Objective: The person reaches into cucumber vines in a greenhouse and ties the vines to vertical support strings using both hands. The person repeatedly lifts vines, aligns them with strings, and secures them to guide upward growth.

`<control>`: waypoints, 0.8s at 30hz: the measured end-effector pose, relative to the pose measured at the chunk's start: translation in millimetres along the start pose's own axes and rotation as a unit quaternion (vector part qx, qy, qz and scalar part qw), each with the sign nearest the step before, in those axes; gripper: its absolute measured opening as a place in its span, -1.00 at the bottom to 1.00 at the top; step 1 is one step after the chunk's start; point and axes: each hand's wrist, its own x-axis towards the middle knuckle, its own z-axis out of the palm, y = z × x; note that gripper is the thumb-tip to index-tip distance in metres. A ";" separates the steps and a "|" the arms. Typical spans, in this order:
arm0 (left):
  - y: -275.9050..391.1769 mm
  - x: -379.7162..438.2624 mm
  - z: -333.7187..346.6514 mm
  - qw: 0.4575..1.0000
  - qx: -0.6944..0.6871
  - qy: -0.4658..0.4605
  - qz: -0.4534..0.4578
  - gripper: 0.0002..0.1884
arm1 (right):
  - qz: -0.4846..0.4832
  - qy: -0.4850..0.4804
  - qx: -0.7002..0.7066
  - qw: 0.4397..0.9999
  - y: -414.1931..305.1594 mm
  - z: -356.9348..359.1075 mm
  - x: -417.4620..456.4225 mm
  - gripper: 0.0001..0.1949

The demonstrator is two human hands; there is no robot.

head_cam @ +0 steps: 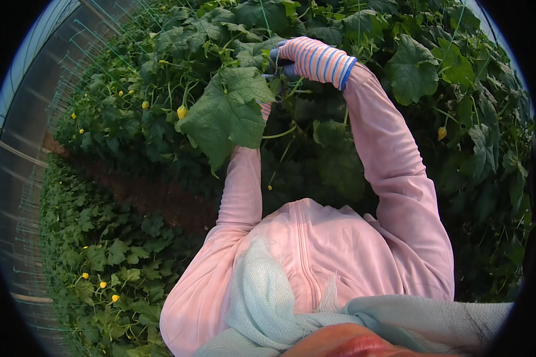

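Observation:
My right hand [315, 60], in a glove striped pink, white and blue with grey-blue fingers, reaches into the climbing vines. Its fingers are bent around a vine stem [288, 89] and a thin pale cord; whether they grip either is unclear. A broad green leaf [230, 109] covers most of my left hand [265, 110]. Only a strip of its striped glove shows at the leaf's right edge, close to the right fingertips. What the left hand holds is hidden. Below the leaf, a long leaf stalk [280, 133] runs out to the right.
Green strings [265, 17] hang down into the vines. A yellow flower [182, 111] is left of the big leaf. Another planted row [116, 276] lies to the left, across a strip of bare soil [147, 192]. The greenhouse's film wall [15, 187] curves along the far left.

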 end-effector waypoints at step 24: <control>-35.4 14.6 22.4 0.926 0.377 0.020 0.029 -0.62 | -0.157 0.143 0.317 0.924 30.7 44.1 1.8 -0.75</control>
